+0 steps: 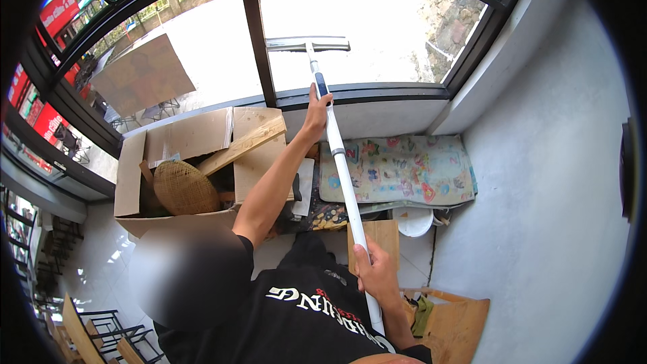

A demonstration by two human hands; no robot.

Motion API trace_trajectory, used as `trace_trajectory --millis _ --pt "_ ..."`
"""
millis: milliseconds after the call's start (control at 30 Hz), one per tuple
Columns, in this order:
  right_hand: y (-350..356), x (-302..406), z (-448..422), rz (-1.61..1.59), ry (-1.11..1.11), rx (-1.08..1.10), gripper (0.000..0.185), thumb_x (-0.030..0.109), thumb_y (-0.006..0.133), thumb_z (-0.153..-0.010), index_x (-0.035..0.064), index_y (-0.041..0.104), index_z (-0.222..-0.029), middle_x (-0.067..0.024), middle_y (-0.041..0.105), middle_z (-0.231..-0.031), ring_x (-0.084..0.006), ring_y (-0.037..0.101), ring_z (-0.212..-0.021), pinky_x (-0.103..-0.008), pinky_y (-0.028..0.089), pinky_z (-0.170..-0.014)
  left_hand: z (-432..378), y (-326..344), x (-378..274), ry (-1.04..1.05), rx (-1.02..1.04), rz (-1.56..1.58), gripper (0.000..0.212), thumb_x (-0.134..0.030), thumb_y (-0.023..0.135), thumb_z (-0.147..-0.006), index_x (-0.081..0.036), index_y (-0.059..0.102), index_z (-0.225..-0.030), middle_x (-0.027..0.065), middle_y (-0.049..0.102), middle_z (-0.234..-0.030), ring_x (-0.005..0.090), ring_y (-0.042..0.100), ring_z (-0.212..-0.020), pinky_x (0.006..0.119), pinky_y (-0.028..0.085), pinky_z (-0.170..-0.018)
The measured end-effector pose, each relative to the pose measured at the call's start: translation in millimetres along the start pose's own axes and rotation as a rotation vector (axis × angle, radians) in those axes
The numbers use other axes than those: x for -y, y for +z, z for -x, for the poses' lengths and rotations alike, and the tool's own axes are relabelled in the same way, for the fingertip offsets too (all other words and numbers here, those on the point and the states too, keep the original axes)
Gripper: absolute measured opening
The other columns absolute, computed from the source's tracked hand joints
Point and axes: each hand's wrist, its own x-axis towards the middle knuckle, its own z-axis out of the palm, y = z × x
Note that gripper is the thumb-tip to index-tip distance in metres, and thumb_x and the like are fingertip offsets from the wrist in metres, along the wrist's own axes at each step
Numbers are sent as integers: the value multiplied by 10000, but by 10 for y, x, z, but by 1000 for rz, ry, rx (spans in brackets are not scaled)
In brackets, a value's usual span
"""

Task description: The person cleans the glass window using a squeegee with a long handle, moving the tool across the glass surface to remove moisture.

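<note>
A window squeegee (331,44) on a long white pole (349,187) lies against the upper part of a framed glass pane (364,10). My left hand (318,111) grips the pole near its blue-and-grey upper section, just above the sill. Lower down, in front of my chest, my right hand (376,270) is closed around the pole. The pole slants from the pane down toward my right side. Its lower end is hidden by my arm and body.
An open cardboard box (177,222) holds a woven basket (184,187) and a wooden plank (245,144). A folded patterned mat (399,172) lies below the window, a white bucket (415,222) beneath its edge. A wooden chair (455,326) stands by the right wall (536,187).
</note>
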Motion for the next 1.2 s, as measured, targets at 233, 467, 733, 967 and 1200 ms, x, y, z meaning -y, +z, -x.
trace_trajectory --millis 233,467,733,967,1200 --pt "-75 75 153 -219 -18 55 479 287 518 -1020 35 449 -1421 22 465 -602 -42 416 -396 -199 368 -354 46 355 -665 49 24 -116 874 -267 536 -915 -47 -13 -1558 157 473 -1218 244 458 -1099 367 348 -1016" --pt "-90 437 99 -233 -161 44 475 276 512 -1025 34 441 -1427 32 462 -602 -30 422 -414 -195 357 -367 -127 611 -1463 245 70 -184 880 -279 531 -912 -45 -22 -1556 165 456 -1129 235 453 -981 387 387 -868" --pt "-47 503 -38 -177 -171 14 471 261 534 -1014 35 456 -1420 33 476 -596 -29 439 -429 -199 362 -385 -188 557 -1517 251 106 -145 894 -280 526 -895 -1 -22 -1543 204 472 -1184 292 457 -1106 426 348 -1011" --pt "18 274 -84 -177 -123 13 494 293 535 -1015 14 447 -1414 22 464 -607 -29 418 -406 -190 362 -355 -244 397 -1109 243 88 -115 899 -293 527 -888 5 -13 -1542 166 481 -1123 247 463 -1038 376 374 -963" --pt "68 91 -95 -178 -24 16 480 280 543 -1011 14 458 -1402 21 457 -607 -35 418 -414 -192 370 -351 -266 164 -547 216 78 -46 886 -228 544 -899 -110 -27 -1565 94 512 -969 141 482 -677 301 476 -588"
